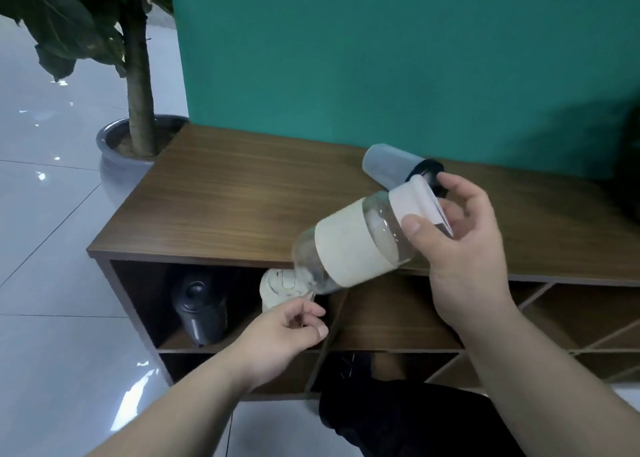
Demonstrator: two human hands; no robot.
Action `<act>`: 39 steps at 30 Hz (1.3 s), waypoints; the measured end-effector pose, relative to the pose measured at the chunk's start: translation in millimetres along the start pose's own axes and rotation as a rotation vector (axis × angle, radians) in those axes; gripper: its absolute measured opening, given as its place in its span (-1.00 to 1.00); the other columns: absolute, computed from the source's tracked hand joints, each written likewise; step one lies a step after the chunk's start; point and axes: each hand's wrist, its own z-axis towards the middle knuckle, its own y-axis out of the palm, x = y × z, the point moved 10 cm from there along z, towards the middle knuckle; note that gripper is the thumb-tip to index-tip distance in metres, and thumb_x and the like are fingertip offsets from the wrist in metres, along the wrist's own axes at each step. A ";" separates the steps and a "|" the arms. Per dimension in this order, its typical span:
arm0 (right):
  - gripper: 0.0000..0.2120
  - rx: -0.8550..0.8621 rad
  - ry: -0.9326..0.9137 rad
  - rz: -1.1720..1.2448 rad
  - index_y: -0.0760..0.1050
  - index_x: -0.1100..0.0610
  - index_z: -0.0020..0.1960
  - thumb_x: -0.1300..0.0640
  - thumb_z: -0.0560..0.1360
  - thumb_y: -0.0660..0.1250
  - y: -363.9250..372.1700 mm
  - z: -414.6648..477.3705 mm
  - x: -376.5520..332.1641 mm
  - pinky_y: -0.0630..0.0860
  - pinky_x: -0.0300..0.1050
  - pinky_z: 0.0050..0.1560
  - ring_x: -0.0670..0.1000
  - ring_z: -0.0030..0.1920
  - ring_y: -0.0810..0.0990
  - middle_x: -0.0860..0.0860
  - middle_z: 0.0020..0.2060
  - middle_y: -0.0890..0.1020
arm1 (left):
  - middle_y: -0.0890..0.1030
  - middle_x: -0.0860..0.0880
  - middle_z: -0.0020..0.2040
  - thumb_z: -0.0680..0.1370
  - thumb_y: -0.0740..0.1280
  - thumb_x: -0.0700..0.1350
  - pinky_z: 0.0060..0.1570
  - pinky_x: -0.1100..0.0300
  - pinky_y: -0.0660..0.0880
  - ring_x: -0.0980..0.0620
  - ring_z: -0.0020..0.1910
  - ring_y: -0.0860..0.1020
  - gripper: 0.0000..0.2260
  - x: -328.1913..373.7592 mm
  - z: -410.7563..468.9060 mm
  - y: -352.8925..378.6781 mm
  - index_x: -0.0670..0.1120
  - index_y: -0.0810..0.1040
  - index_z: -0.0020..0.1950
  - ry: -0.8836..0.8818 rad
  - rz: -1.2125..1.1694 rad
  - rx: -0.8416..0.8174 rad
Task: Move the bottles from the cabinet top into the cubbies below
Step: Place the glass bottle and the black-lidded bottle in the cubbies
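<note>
Right hand (pixel 460 245) gripping tilted glass bottle (pixel 349 248)

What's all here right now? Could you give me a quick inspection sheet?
Surface: wooden cabinet top, mostly bare.
Job's things: glass bottle held tilted in the air; grey bottle lying on top; black bottle and cream bottle in the left cubby.
Clutter: nothing seen.
Grips: right hand holds the glass bottle; left hand at the cream bottle.
Cables: nothing seen.
Surroundings: potted plant, green wall, tiled floor.

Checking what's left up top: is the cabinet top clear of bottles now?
No, a grey bottle with a dark cap lies on its side on the cabinet top.
</note>
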 end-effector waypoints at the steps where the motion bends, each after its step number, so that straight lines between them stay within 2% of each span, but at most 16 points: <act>1: -0.37 -0.067 -0.011 -0.004 0.44 -0.02 0.29 0.12 0.24 0.50 -8.2 -6.5 -3.8 0.58 -0.20 -0.11 -0.12 -0.06 0.68 -0.17 -0.07 0.70 | 0.77 0.01 0.02 0.26 0.54 0.07 0.21 0.12 0.54 -0.04 0.04 0.68 -0.53 -0.7 -1.4 8.1 -0.01 0.69 0.15 0.011 0.011 -0.036; 4: -0.30 -0.285 -0.005 -0.218 0.49 -0.12 0.26 -0.03 0.12 0.54 -22.7 -25.4 6.0 0.58 -0.22 -0.07 -0.14 0.00 0.67 -0.21 0.00 0.68 | 0.69 -0.23 0.27 0.34 0.57 -0.20 0.36 -0.14 0.55 -0.11 0.22 0.68 -0.43 -7.7 -2.0 41.1 -0.14 0.56 0.34 0.030 -0.015 -0.164; 7: -0.26 -0.412 0.020 -0.483 0.49 -0.22 0.27 -0.13 0.10 0.54 -34.0 -38.7 44.1 0.53 -0.20 0.11 -0.21 0.13 0.60 -0.26 0.09 0.63 | 0.65 -0.22 0.32 0.32 0.61 -0.22 0.35 -0.33 0.54 -0.26 0.32 0.63 -0.33 -29.7 6.2 77.5 -0.05 0.51 0.40 0.018 0.065 -0.233; 8: -0.24 -0.447 0.034 -0.527 0.47 -0.22 0.31 -0.12 0.11 0.56 -36.5 -41.7 58.4 0.50 -0.21 0.16 -0.23 0.16 0.57 -0.28 0.12 0.61 | 0.66 -0.16 0.33 0.33 0.63 -0.20 0.36 -0.29 0.55 -0.21 0.35 0.62 -0.29 -38.7 10.1 91.7 0.01 0.48 0.44 0.010 0.134 -0.267; 10: -0.17 -0.537 0.054 -0.612 0.40 -0.19 0.40 -0.12 0.16 0.57 -38.5 -46.4 86.4 0.42 -0.33 0.20 -0.30 0.21 0.49 -0.36 0.17 0.52 | 0.67 0.04 0.34 0.30 0.66 -0.11 0.39 -0.10 0.57 0.02 0.36 0.63 -0.20 -55.5 18.3 114.5 0.11 0.43 0.49 -0.001 0.237 -0.297; 12: -0.13 -0.631 0.070 -0.699 0.33 -0.17 0.46 -0.18 0.20 0.55 -38.0 -47.4 112.8 0.35 -0.41 0.21 -0.32 0.23 0.43 -0.40 0.18 0.45 | 0.67 0.19 0.30 0.26 0.66 -0.03 0.38 0.06 0.57 0.23 0.30 0.62 -0.17 -64.8 29.6 125.5 0.19 0.42 0.48 -0.018 0.324 -0.242; 14: -0.11 -0.677 0.090 -0.714 0.31 -0.15 0.47 -0.24 0.20 0.51 -37.6 -42.1 137.4 0.35 -0.37 0.25 -0.30 0.25 0.42 -0.36 0.21 0.43 | 0.65 0.25 0.28 0.26 0.64 0.00 0.36 0.15 0.56 0.30 0.28 0.60 -0.20 -71.5 43.4 128.9 0.23 0.42 0.45 -0.022 0.398 -0.157; 18: -0.13 -0.680 0.087 -0.708 0.36 -0.16 0.42 -0.32 0.14 0.43 -31.7 -11.5 177.6 0.35 -0.38 0.23 -0.31 0.20 0.43 -0.34 0.16 0.44 | 0.69 0.19 0.20 0.30 0.58 -0.03 0.25 0.25 0.57 0.25 0.22 0.63 -0.43 -80.7 73.1 128.6 0.19 0.53 0.27 -0.045 0.382 0.021; 21: -0.44 -0.680 0.115 -0.706 0.50 -0.19 0.16 -0.23 0.18 0.48 -25.2 9.3 209.1 0.38 -0.44 0.00 -0.29 0.01 0.50 -0.33 -0.04 0.54 | 0.74 0.15 0.18 0.31 0.54 -0.14 0.29 0.11 0.60 0.24 0.21 0.67 -0.48 -90.3 96.0 126.9 0.14 0.59 0.24 -0.061 0.288 0.144; 23: -0.69 -0.666 0.149 -0.731 0.53 -0.13 -0.09 -0.17 0.23 0.49 -23.1 17.8 227.3 0.40 -0.38 -0.16 -0.24 -0.14 0.55 -0.27 -0.21 0.60 | 0.73 0.14 0.19 0.32 0.53 -0.15 0.32 0.02 0.60 0.22 0.21 0.66 -0.49 -97.7 106.7 124.3 0.12 0.58 0.24 -0.086 0.278 0.211; 24: -0.73 -0.652 0.163 -0.720 0.53 -0.08 -0.15 -0.16 0.24 0.48 -22.7 21.2 233.7 0.43 -0.32 -0.20 -0.22 -0.17 0.57 -0.23 -0.25 0.63 | 0.72 0.14 0.19 0.32 0.53 -0.14 0.31 0.00 0.61 0.20 0.21 0.67 -0.50 -101.1 111.0 123.8 0.12 0.57 0.24 -0.098 0.286 0.234; 27: -0.69 -0.629 0.235 -0.634 0.59 -0.05 -0.09 -0.17 0.24 0.46 -22.7 24.4 248.5 0.54 -0.25 -0.09 -0.24 -0.11 0.61 -0.21 -0.17 0.70 | 0.72 0.10 0.22 0.31 0.50 -0.02 0.26 -0.03 0.62 0.08 0.22 0.67 -0.45 -108.0 118.4 122.9 0.10 0.56 0.30 -0.148 0.344 0.308; 31: -0.61 -0.606 0.232 -0.601 0.57 -0.11 0.04 -0.19 0.25 0.43 -19.6 26.2 258.8 0.58 -0.08 0.03 -0.19 -0.04 0.64 -0.20 -0.08 0.70 | 0.74 -0.01 0.18 0.40 0.54 -0.09 0.14 0.14 0.56 -0.03 0.20 0.68 -0.54 -108.2 124.9 124.8 -0.02 0.59 0.29 -0.221 0.395 0.366; 33: -0.58 -0.592 0.221 -0.600 0.54 -0.12 0.05 -0.26 0.26 0.37 -16.9 27.0 257.0 0.57 -0.09 0.03 -0.16 -0.04 0.64 -0.19 -0.09 0.70 | 0.75 -0.02 0.16 0.44 0.54 -0.08 0.16 0.08 0.59 -0.05 0.19 0.69 -0.58 -111.3 128.4 126.0 -0.01 0.60 0.28 -0.256 0.389 0.365; 36: -0.65 -0.610 0.216 -0.629 0.54 -0.06 0.02 -0.23 0.34 0.37 -12.4 26.2 256.6 0.55 -0.12 0.02 -0.14 -0.05 0.63 -0.17 -0.11 0.70 | 0.75 -0.04 0.13 0.46 0.51 0.01 0.17 -0.03 0.63 -0.11 0.16 0.69 -0.61 -114.8 131.3 125.7 0.01 0.59 0.26 -0.301 0.432 0.363; 39: -0.68 -0.649 0.257 -0.681 0.57 -0.03 0.02 -0.19 0.37 0.40 -11.8 24.2 265.2 0.54 -0.12 0.03 -0.10 -0.01 0.64 -0.15 -0.07 0.71 | 0.74 -0.08 0.14 0.46 0.51 0.02 0.14 -0.01 0.61 -0.15 0.18 0.69 -0.58 -117.0 130.9 123.9 -0.01 0.55 0.28 -0.336 0.445 0.382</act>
